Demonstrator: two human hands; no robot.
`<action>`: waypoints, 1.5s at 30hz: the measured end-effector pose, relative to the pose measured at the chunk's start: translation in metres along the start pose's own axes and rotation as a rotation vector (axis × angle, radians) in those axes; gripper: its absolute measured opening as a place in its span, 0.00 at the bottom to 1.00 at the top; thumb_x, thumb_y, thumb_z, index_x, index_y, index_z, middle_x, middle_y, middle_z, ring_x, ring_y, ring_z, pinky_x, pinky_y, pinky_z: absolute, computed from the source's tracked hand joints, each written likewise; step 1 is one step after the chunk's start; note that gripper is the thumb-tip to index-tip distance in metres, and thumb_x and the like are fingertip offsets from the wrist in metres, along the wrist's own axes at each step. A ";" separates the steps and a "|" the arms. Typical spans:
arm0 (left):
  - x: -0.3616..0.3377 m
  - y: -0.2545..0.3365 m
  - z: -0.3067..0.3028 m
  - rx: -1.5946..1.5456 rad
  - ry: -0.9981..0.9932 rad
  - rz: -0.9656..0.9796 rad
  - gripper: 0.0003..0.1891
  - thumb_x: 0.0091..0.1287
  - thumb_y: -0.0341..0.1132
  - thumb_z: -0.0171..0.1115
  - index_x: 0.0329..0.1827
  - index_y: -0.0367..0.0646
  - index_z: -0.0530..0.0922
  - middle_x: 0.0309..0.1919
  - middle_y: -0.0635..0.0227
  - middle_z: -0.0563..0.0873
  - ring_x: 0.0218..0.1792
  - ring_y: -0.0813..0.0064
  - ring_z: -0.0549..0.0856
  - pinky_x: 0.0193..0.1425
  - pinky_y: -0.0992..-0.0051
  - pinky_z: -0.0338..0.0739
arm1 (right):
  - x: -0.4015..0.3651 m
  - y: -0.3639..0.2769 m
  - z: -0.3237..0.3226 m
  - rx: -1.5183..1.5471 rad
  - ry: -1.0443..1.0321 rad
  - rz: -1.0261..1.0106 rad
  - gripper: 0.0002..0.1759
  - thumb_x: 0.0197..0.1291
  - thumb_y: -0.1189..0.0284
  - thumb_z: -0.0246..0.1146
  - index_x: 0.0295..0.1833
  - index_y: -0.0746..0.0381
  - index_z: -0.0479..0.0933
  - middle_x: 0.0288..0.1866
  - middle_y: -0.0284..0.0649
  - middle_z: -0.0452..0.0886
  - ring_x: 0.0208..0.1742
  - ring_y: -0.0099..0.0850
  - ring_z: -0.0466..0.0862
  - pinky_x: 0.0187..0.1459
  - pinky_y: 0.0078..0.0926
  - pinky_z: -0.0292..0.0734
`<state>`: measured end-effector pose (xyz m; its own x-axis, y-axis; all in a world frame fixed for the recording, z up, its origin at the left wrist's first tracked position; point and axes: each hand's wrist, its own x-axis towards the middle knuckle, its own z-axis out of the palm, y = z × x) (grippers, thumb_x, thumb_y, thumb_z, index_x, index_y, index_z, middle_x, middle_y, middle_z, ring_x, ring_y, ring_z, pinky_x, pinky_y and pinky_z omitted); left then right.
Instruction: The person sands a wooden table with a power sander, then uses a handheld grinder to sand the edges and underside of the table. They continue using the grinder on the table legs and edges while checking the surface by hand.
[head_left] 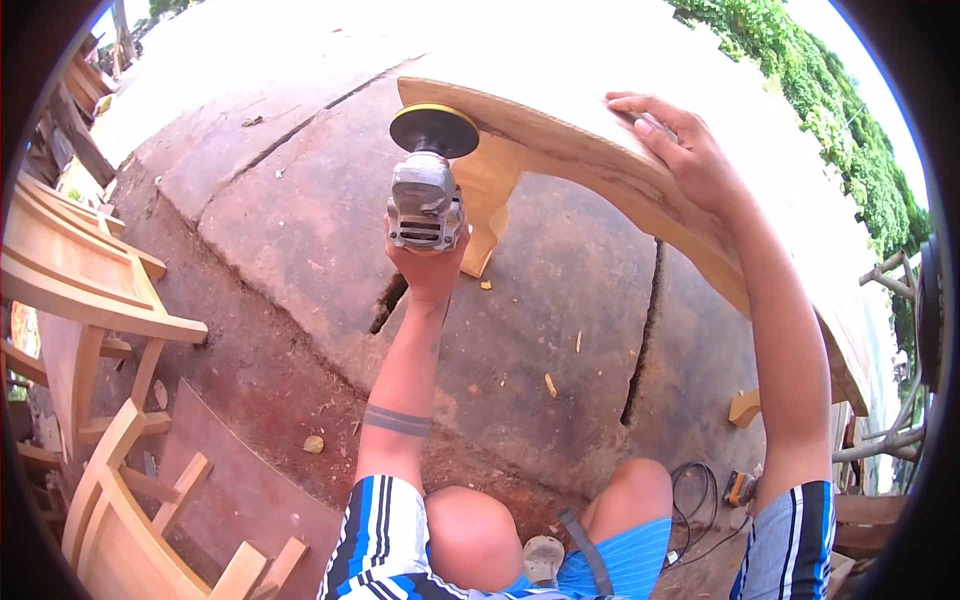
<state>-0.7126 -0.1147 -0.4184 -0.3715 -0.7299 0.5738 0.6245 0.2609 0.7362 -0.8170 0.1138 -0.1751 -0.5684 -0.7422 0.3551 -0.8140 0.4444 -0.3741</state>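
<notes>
My left hand (428, 270) is wrapped around the body of an angle grinder (424, 195), which points away from me. Its round black disc with a yellow rim (435, 130) overlaps the left end of a wooden table (570, 135) in this view. The table has a curved apron and a carved leg (487, 225); glare washes out its top. Across the table's near edge lies my right hand (685, 145), fingers stretched over the top and thumb close to the edge.
Wooden chairs (110, 320) stand and lean at the left. Wood chips (550, 384) and a small stone (314, 443) lie on the cracked concrete floor (540, 300). Near my knee on the right are a coiled black cable (697, 490) and an orange-and-black tool (740, 488). Green foliage (800, 80) grows behind.
</notes>
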 end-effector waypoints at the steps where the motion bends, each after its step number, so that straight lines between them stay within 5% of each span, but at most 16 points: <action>1: -0.003 -0.029 -0.008 0.040 0.005 -0.078 0.24 0.53 0.27 0.77 0.53 0.35 0.78 0.45 0.66 0.88 0.43 0.76 0.88 0.48 0.71 0.83 | 0.000 0.000 0.001 0.006 0.001 0.006 0.18 0.74 0.67 0.51 0.63 0.59 0.78 0.68 0.39 0.79 0.69 0.40 0.76 0.73 0.41 0.65; 5: -0.002 -0.017 -0.010 0.680 -0.060 0.325 0.32 0.43 0.46 0.82 0.51 0.45 0.80 0.43 0.65 0.80 0.39 0.61 0.85 0.42 0.63 0.80 | 0.000 0.001 0.002 -0.017 0.004 0.007 0.19 0.74 0.67 0.51 0.63 0.59 0.78 0.68 0.38 0.79 0.69 0.40 0.76 0.73 0.40 0.65; 8: -0.010 -0.013 -0.004 0.656 -0.032 0.363 0.33 0.40 0.45 0.81 0.51 0.45 0.79 0.44 0.65 0.80 0.43 0.60 0.84 0.44 0.60 0.77 | -0.001 -0.001 0.002 -0.023 -0.004 -0.003 0.19 0.74 0.67 0.51 0.63 0.59 0.78 0.68 0.38 0.79 0.69 0.40 0.76 0.73 0.40 0.66; 13: 0.000 -0.038 -0.006 0.430 0.110 0.233 0.31 0.42 0.47 0.82 0.47 0.46 0.80 0.44 0.66 0.80 0.35 0.62 0.85 0.38 0.64 0.80 | -0.001 -0.002 0.001 -0.031 -0.010 0.003 0.19 0.74 0.67 0.50 0.64 0.59 0.77 0.69 0.38 0.79 0.70 0.40 0.76 0.73 0.41 0.65; 16: -0.002 -0.022 -0.010 0.703 -0.010 0.420 0.30 0.41 0.46 0.82 0.47 0.46 0.80 0.44 0.66 0.80 0.36 0.62 0.85 0.39 0.64 0.80 | 0.000 -0.002 0.000 -0.040 -0.015 0.003 0.19 0.74 0.67 0.50 0.64 0.59 0.77 0.69 0.38 0.78 0.70 0.40 0.75 0.74 0.42 0.65; 22: -0.008 -0.017 -0.005 0.578 -0.015 0.327 0.31 0.40 0.44 0.84 0.48 0.44 0.80 0.43 0.66 0.81 0.38 0.63 0.86 0.41 0.65 0.81 | 0.000 -0.003 -0.001 -0.046 -0.025 0.007 0.19 0.74 0.66 0.50 0.64 0.59 0.77 0.70 0.38 0.78 0.71 0.40 0.75 0.74 0.42 0.65; 25: 0.005 -0.034 -0.008 0.256 0.038 0.209 0.22 0.52 0.29 0.79 0.47 0.38 0.78 0.40 0.68 0.86 0.34 0.73 0.86 0.39 0.72 0.81 | -0.001 -0.003 -0.001 -0.030 -0.020 0.013 0.19 0.74 0.66 0.50 0.64 0.59 0.77 0.70 0.38 0.78 0.71 0.40 0.75 0.74 0.42 0.65; 29: 0.021 0.020 -0.006 -0.050 0.104 -0.190 0.19 0.55 0.24 0.77 0.49 0.34 0.80 0.40 0.65 0.88 0.38 0.77 0.87 0.45 0.74 0.83 | -0.001 -0.001 -0.001 -0.038 -0.014 -0.001 0.19 0.74 0.67 0.50 0.63 0.59 0.77 0.69 0.39 0.78 0.71 0.41 0.75 0.74 0.42 0.65; 32: 0.029 0.018 -0.008 -0.001 0.124 -0.063 0.18 0.55 0.23 0.76 0.48 0.34 0.80 0.39 0.65 0.88 0.36 0.76 0.87 0.42 0.74 0.83 | -0.001 -0.002 0.000 -0.024 -0.017 -0.002 0.18 0.74 0.67 0.50 0.63 0.59 0.77 0.69 0.39 0.78 0.71 0.41 0.75 0.74 0.43 0.65; 35: 0.018 0.008 -0.008 -0.057 -0.019 -0.144 0.23 0.51 0.26 0.78 0.50 0.35 0.79 0.41 0.67 0.88 0.39 0.77 0.87 0.46 0.73 0.82 | -0.001 0.000 0.001 -0.014 -0.013 -0.002 0.18 0.74 0.68 0.50 0.63 0.59 0.77 0.69 0.39 0.79 0.70 0.40 0.75 0.74 0.43 0.65; 41: 0.008 0.021 -0.007 0.170 -0.097 0.158 0.25 0.49 0.30 0.80 0.49 0.37 0.77 0.39 0.67 0.87 0.37 0.75 0.86 0.44 0.70 0.81 | -0.001 -0.002 0.000 -0.036 0.008 -0.027 0.18 0.75 0.68 0.50 0.63 0.59 0.78 0.68 0.39 0.79 0.70 0.40 0.76 0.74 0.42 0.65; 43: 0.012 0.044 0.001 -0.049 0.038 -0.149 0.23 0.50 0.28 0.79 0.48 0.36 0.78 0.38 0.67 0.87 0.36 0.75 0.86 0.43 0.71 0.81 | -0.002 -0.002 0.001 -0.037 0.014 -0.038 0.18 0.75 0.68 0.50 0.62 0.60 0.78 0.68 0.39 0.79 0.70 0.40 0.76 0.74 0.42 0.65; 45: 0.015 0.048 0.002 -0.071 0.060 -0.173 0.20 0.52 0.26 0.78 0.46 0.35 0.79 0.38 0.67 0.87 0.35 0.76 0.86 0.42 0.72 0.82 | -0.002 0.001 0.001 -0.021 0.019 -0.033 0.18 0.75 0.67 0.50 0.62 0.60 0.78 0.67 0.40 0.80 0.69 0.40 0.76 0.73 0.41 0.65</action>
<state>-0.6893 -0.1118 -0.3738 -0.4375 -0.7967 0.4170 0.6024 0.0847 0.7937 -0.8164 0.1148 -0.1770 -0.5433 -0.7470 0.3833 -0.8345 0.4303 -0.3443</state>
